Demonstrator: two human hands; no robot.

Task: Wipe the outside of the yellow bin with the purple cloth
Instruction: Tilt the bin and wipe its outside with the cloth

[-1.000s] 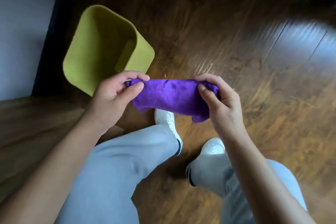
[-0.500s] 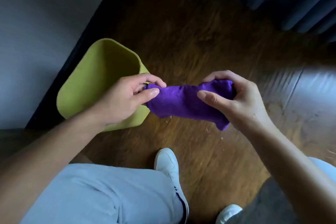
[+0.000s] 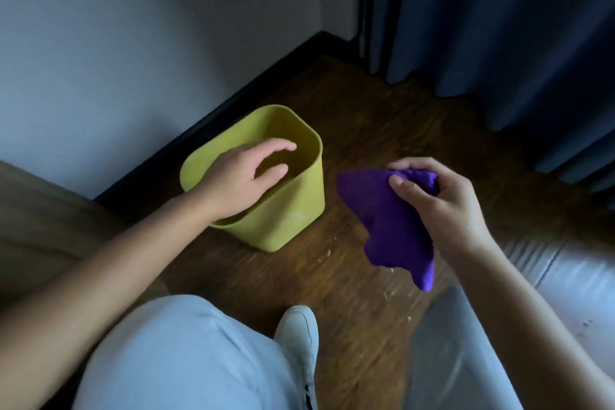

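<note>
Dark wooden floor [image 3: 366, 130] fills a room corner, grey wall to the left and blue curtain [image 3: 499, 27] behind. From the head view, the yellow bin [image 3: 283, 220] stands upright near the skirting board. The left hand [image 3: 246, 176] reaches over its rim, fingers loosely spread and holding nothing. The right hand [image 3: 439, 203] pinches the purple cloth [image 3: 396, 230], which hangs just beside the bin, not touching it. Wiping seems not yet begun; all outer walls look left to do.

No legible text, label or number anywhere.
</note>
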